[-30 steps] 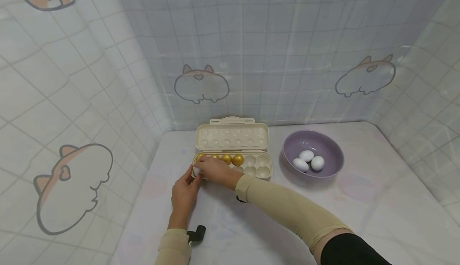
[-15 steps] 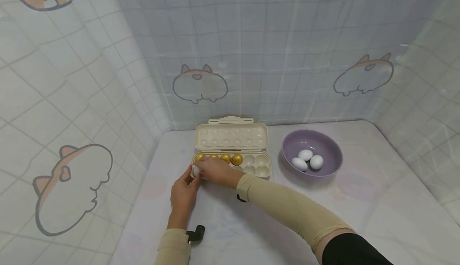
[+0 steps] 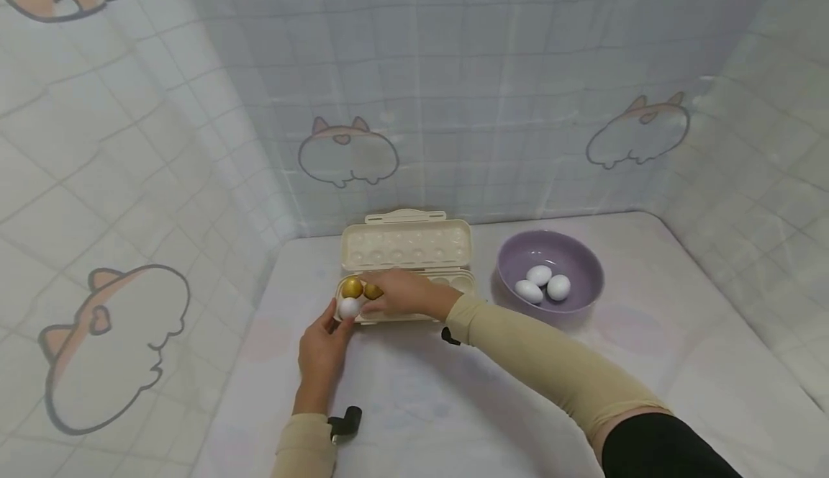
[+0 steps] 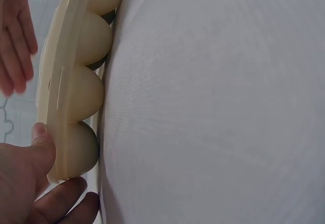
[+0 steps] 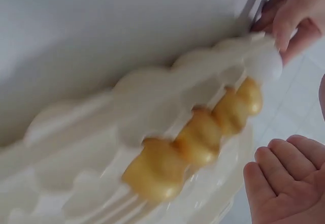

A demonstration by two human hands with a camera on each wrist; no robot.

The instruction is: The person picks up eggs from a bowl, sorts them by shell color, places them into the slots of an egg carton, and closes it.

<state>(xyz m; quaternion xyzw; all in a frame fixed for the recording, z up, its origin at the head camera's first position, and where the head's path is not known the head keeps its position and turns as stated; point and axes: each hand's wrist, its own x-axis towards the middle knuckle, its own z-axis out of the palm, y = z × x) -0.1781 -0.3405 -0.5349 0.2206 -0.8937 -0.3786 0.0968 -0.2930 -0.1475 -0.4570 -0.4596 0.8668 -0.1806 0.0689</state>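
A cream egg carton [image 3: 406,243] lies with its lid up, its back row holding several gold eggs [image 5: 157,170]. One white egg [image 3: 350,308] sits in the front left cup. At that same corner my left hand [image 3: 322,352] grips the carton, thumb [image 4: 41,145] on the rim and fingers curled round the end. My right hand [image 3: 408,294] hovers over the carton just right of the white egg, holding nothing. Its fingers [image 5: 284,168] look extended in the right wrist view. In the head view it hides some of the gold eggs and cups.
Right of the carton stands a purple bowl [image 3: 586,276] with three white eggs [image 3: 539,275] inside. A white cloth [image 3: 414,406] covers the table. Tile-patterned curtains [image 3: 453,118] with cartoon animals hang behind and at both sides.
My right hand has let go of the white egg and moved right, away from it. The egg now shows in the front left cup. The left hand keeps its grip on the carton.
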